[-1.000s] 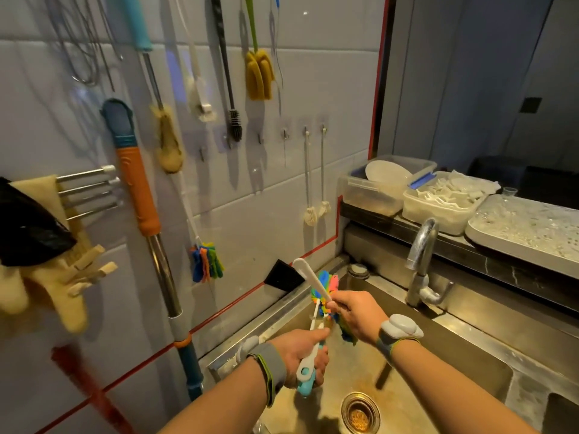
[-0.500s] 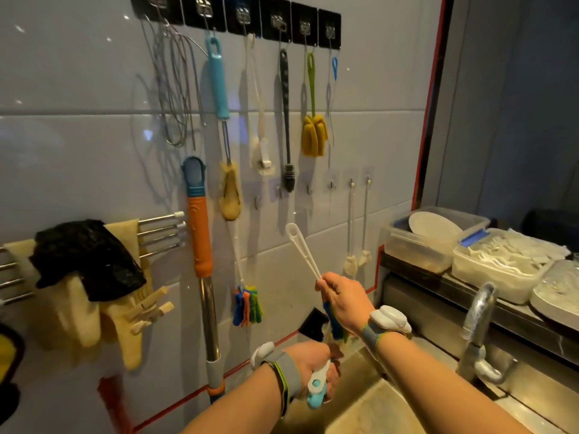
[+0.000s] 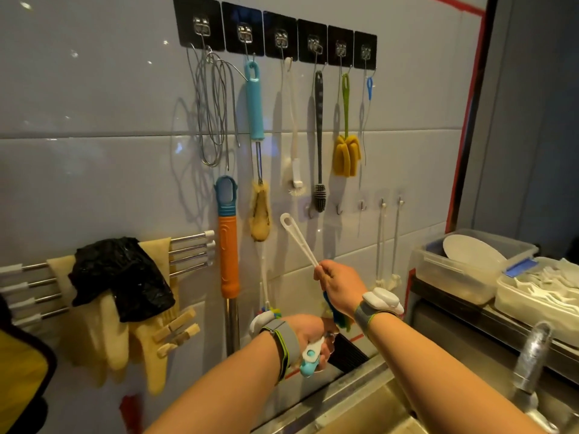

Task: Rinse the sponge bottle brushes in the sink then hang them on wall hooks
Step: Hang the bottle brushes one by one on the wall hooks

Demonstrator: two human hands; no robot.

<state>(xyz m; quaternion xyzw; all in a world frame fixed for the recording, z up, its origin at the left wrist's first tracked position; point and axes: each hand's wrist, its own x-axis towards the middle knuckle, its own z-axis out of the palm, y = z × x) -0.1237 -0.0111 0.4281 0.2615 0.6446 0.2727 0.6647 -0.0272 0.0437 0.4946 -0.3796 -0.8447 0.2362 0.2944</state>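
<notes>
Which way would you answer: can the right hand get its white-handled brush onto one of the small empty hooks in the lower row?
Probably yes: the right hand holds the white-handled brush loop upward, with bare wall before the empty hooks.

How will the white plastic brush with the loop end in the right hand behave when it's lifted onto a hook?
The white loop-handled plastic brush looks thin, so probably light and a little springy. It may be wet and slippery, so the right hand could lose it. The colourful sponge head probably hangs downward.

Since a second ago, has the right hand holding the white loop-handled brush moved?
Yes. The right hand has risen from the steel sink toward the small lower wall hooks, lifting the white loop-handled brush.
</notes>
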